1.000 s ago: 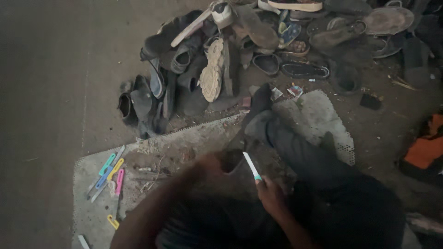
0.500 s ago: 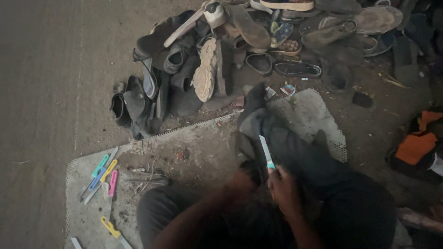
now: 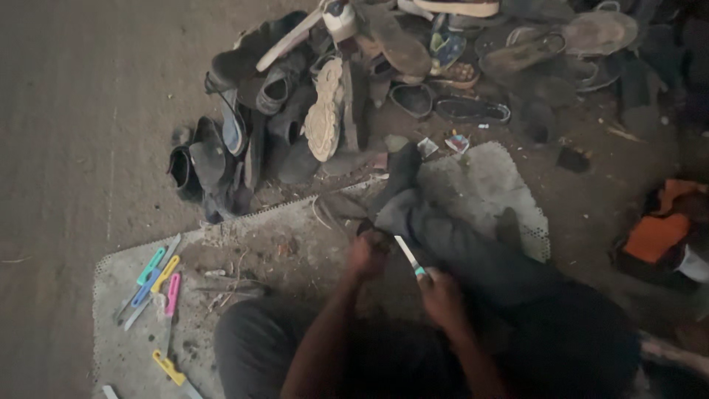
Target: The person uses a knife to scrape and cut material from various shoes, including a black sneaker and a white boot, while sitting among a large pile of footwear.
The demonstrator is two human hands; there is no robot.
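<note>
My right hand (image 3: 442,295) grips a small knife (image 3: 408,256) with a pale blade and a teal handle, blade pointing up and away. My left hand (image 3: 368,253) is closed on something dark at the edge of my trouser leg (image 3: 473,255); what it holds is too dim to make out. Both hands are close together above a grey mat (image 3: 295,255) on which I sit. My stretched leg ends in a dark foot (image 3: 402,166) near the shoe pile.
A heap of worn shoes and sandals (image 3: 347,89) lies beyond the mat. Several coloured-handled knives (image 3: 159,277) lie on the mat's left part, a yellow one (image 3: 168,367) nearer me. An orange bag (image 3: 657,233) sits at right. Bare dirt floor spreads to the left.
My hands have moved from my lap toward the leg. The knife has tilted lower, and the left hand has closed on the dark thing by the trouser leg.
</note>
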